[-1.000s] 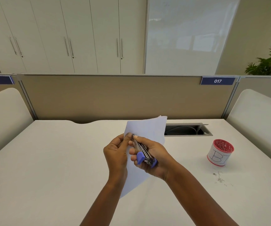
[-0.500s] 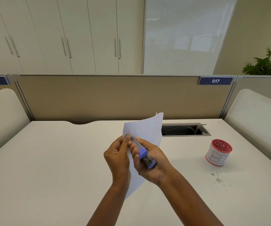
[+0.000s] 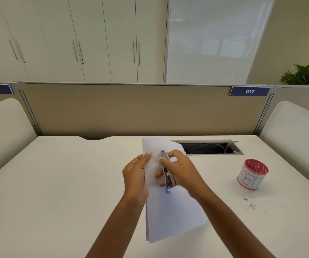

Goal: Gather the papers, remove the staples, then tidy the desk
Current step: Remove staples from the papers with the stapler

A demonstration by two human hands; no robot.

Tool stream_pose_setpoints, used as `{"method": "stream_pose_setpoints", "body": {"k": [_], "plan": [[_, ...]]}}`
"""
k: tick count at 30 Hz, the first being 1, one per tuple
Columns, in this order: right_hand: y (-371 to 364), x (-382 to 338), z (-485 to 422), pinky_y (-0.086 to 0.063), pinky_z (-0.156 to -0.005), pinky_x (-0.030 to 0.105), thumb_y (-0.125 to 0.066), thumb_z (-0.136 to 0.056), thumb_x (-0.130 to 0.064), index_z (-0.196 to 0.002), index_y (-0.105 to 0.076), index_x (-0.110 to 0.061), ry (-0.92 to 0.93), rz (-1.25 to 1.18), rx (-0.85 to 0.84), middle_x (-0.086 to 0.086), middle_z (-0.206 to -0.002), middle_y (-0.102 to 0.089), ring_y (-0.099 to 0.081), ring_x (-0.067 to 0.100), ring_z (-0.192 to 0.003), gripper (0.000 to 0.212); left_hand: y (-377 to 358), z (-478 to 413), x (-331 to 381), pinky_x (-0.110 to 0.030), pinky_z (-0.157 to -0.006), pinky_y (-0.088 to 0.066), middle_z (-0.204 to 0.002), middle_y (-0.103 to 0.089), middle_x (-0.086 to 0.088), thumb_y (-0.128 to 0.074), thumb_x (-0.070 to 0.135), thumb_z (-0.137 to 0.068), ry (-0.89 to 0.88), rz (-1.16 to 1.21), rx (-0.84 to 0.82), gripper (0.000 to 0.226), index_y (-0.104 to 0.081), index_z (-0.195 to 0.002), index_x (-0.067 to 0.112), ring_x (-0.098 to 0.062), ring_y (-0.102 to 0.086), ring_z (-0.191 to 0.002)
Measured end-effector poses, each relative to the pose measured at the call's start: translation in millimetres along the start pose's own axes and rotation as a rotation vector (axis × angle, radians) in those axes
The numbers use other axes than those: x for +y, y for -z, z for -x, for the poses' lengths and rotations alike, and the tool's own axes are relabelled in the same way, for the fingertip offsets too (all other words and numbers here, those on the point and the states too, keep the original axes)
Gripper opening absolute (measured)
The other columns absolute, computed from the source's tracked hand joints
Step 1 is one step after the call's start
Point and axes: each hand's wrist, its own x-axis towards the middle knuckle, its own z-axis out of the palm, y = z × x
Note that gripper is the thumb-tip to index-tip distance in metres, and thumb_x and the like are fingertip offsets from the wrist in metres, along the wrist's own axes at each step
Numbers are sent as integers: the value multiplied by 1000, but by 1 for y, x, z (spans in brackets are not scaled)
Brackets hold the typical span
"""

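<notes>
Now the papers [image 3: 170, 213] hang lower and flatter over the middle of the desk [image 3: 56, 183] than before. The left hand [image 3: 136, 175] pinches their left edge, and the right hand [image 3: 184, 167] grips the tool [image 3: 167, 172], its tip moved right of the corner.

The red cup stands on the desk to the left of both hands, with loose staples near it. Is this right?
Wrong side. In the head view the red cup stands on the desk to the right of both hands, beyond the right hand gripping the metal tool; the left hand holds the papers. Loose staples do lie near it.
</notes>
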Motion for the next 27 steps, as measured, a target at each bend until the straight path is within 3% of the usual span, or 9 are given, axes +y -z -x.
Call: {"method": "stream_pose_setpoints", "body": {"k": [2,4,7,10,13,16,20,27], "plan": [[6,2,-3,-48,-43,13,-56,-87,-23,-92,-50,-16,87,215,72,2,-69,-67,-58,4,-39,11,1,0,2,-25,-59,-54,-77,-67,-10,-58,9,-84,46,1,-14,10,-66,-80,3,-20,-63,-63],[9,4,-3,-54,-51,18,-59,-83,-26,-86,-52,-20,150,363,126,-1,-69,-66,-61,7,-45,10,2,-1,3,-28,-65,-53,-85,-67,-12,-58,10,-84,65,-12,-10,13,-66,-90,1,-24,-61,-74],[10,3,-1,-58,-67,34,-61,-80,-28,-84,-55,-20,197,451,176,-11,-64,-59,-66,14,-55,10,1,0,4,-23,-56,-55,-76,-69,-7,-58,12,-85,76,-34,-16,11,-67,-84,5,-20,-63,-68],[7,2,0,-57,-70,36,-63,-80,-29,-87,-59,-23,232,517,198,-7,-73,-61,-69,21,-69,10,0,1,4,-22,-54,-55,-64,-70,-4,-59,12,-85,88,-33,-3,12,-67,-78,6,-16,-65,-58],[4,2,0,-51,-66,28,-62,-81,-32,-95,-62,-24,263,590,241,-7,-80,-59,-65,20,-73,16,-2,3,5,-25,-65,-54,-77,-68,-7,-59,13,-85,75,-53,16,12,-67,-77,10,-20,-63,-71],[3,2,0,-40,-56,23,-61,-82,-34,-96,-63,-24,307,638,282,-7,-80,-59,-55,17,-67,16,-2,5,5,-21,-60,-55,-80,-67,-7,-58,14,-86,56,-61,6,12,-67,-78,10,-19,-63,-72],[1,2,1,-40,-58,22,-60,-84,-37,-102,-62,-22,363,671,284,0,-95,-68,-52,15,-69,23,-3,7,6,-29,-74,-52,-84,-67,-9,-58,15,-87,27,-100,20,12,-68,-83,10,-22,-62,-78],[0,2,1,-47,-66,26,-58,-86,-35,-103,-62,-19,449,726,285,2,-98,-68,-51,14,-74,23,-8,11,5,-39,-91,-49,-86,-67,-10,-59,16,-86,25,-110,47,12,-68,-78,14,-27,-60,-89]]}}
